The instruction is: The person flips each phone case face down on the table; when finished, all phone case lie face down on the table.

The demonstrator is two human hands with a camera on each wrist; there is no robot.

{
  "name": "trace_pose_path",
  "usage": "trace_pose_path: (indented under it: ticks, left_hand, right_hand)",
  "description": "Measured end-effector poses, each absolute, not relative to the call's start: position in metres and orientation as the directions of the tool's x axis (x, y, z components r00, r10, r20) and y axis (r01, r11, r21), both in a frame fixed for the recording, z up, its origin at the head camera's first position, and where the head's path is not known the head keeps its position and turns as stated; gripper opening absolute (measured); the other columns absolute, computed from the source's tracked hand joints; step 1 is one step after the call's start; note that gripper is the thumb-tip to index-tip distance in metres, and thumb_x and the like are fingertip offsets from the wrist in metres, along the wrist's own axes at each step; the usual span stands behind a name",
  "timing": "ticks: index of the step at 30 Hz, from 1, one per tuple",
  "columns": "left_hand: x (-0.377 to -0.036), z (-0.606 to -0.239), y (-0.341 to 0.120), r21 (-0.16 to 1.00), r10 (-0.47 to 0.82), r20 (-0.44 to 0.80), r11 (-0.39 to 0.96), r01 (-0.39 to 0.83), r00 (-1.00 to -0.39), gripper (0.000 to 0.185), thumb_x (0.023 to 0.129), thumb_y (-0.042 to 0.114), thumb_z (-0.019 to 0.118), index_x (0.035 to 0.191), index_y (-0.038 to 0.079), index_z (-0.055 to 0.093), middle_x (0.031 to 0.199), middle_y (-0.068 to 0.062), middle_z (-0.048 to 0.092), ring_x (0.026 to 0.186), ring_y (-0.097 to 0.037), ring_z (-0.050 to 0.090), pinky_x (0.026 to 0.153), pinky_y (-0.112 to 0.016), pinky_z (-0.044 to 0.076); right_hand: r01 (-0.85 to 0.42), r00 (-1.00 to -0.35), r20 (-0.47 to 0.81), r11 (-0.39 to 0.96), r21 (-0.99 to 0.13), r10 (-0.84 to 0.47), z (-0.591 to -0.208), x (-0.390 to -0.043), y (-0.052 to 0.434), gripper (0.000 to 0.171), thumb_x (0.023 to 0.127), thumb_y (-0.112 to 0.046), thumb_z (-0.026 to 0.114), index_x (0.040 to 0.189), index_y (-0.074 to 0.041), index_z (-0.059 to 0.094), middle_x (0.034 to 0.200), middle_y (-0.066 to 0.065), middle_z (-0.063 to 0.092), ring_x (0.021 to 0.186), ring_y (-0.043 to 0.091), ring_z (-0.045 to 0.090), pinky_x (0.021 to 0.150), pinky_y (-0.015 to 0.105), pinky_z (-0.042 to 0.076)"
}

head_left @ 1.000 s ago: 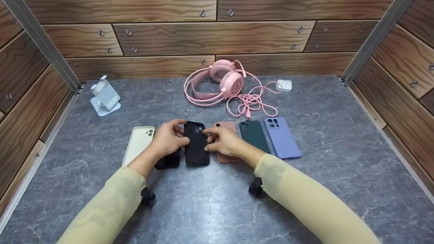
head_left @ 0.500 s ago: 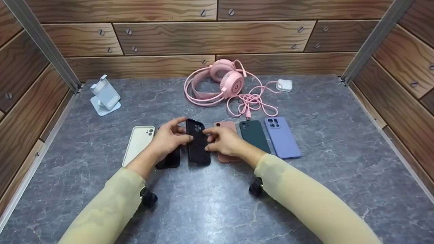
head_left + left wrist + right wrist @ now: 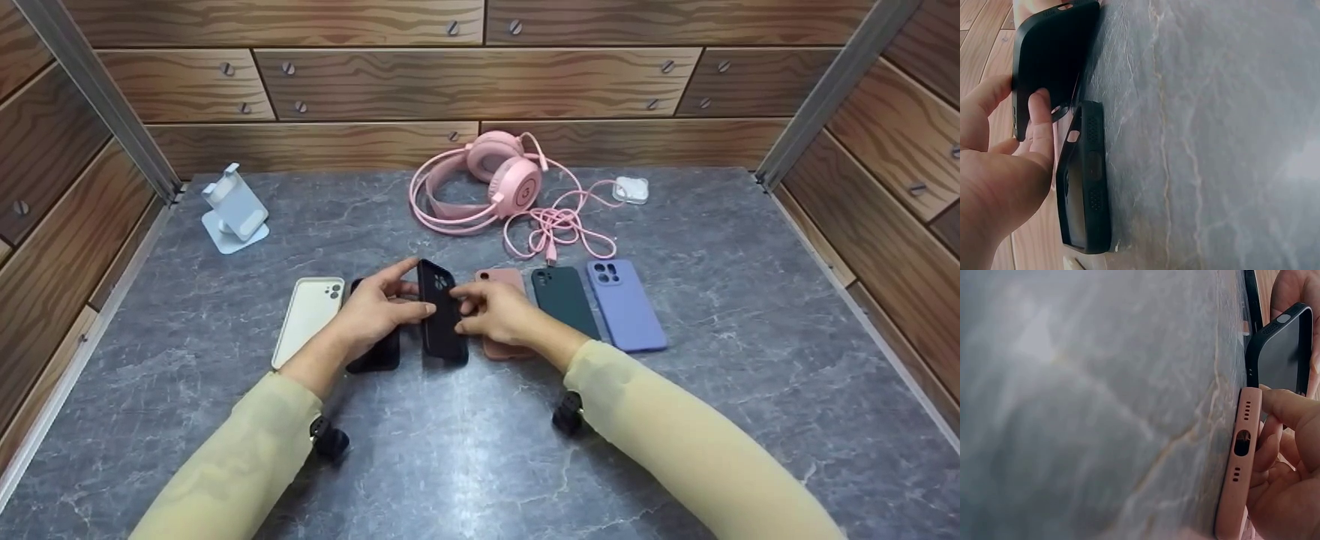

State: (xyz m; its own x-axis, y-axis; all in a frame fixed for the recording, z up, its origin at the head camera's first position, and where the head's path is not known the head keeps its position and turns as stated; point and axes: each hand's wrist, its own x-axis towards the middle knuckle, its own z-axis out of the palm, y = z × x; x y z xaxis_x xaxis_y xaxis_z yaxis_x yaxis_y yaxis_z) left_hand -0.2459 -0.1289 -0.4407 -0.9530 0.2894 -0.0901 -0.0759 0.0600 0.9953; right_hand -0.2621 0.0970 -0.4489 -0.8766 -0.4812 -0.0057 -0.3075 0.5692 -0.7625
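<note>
Both hands hold a black phone case tipped up on its long edge above the grey table. My left hand grips its left side with thumb and fingers; in the left wrist view the thumb lies on the black case. My right hand pinches its right side, seen with the black case in the right wrist view. A second black case lies flat under the left hand, also the flat black case. A pink case lies under the right hand, its end the pink case.
A cream case lies at the left, a dark green case and a lilac case at the right. Pink headphones with a coiled cable, a white charger and a white phone stand sit at the back. Wooden walls enclose the table.
The black case has been tilted from lying nearly flat up onto its edge between both hands. The other cases have not moved.
</note>
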Motion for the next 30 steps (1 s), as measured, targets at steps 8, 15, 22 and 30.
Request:
trace_pose_path:
  ticks: [8,15,22,30]
  left_hand:
    - [-0.244,-0.442,-0.129,0.996,0.312,-0.085,0.051,-0.073,-0.946,0.083,0.081,0.006,0.078,0.152,0.015,0.035,0.123,-0.024,0.058,0.094,-0.024,0.065,0.081,-0.032,0.054]
    - [-0.244,-0.442,-0.127,0.998,0.312,-0.063,0.019,-0.06,-0.948,0.082,0.082,0.005,0.078,0.151,0.014,0.036,0.12,-0.023,0.06,0.094,-0.025,0.066,0.08,-0.031,0.055]
    - [-0.243,-0.44,-0.125,0.998,0.311,-0.062,0.001,-0.065,-0.948,0.081,0.082,0.005,0.077,0.151,0.015,0.036,0.122,-0.023,0.06,0.099,-0.028,0.065,0.08,-0.032,0.055]
    - [-0.243,-0.44,-0.124,0.997,0.309,-0.078,0.016,-0.077,-0.948,0.08,0.082,0.01,0.079,0.15,0.018,0.039,0.121,-0.018,0.061,0.099,-0.029,0.066,0.081,-0.034,0.055]
  right_hand:
    - [-0.297,-0.878,-0.028,0.591,-0.75,-0.477,-0.449,-0.261,0.096,0.05,0.079,-0.009,0.08,0.126,-0.004,0.064,0.092,0.006,0.065,0.077,0.013,0.058,0.074,0.027,0.048]
    - [-0.316,-0.879,-0.013,0.601,-0.734,-0.477,-0.447,-0.26,0.094,0.052,0.079,-0.006,0.079,0.128,-0.005,0.063,0.091,0.005,0.063,0.075,0.013,0.057,0.071,0.027,0.049]
    - [-0.319,-0.873,-0.005,0.578,-0.751,-0.489,-0.443,-0.259,0.09,0.061,0.079,0.001,0.076,0.137,-0.008,0.055,0.093,0.003,0.064,0.078,0.014,0.06,0.072,0.028,0.05]
    - [-0.197,-0.855,-0.04,0.397,-0.897,-0.516,-0.436,-0.259,0.093,0.054,0.088,0.002,0.067,0.14,-0.002,0.05,0.098,0.014,0.071,0.089,0.019,0.067,0.074,0.027,0.053]
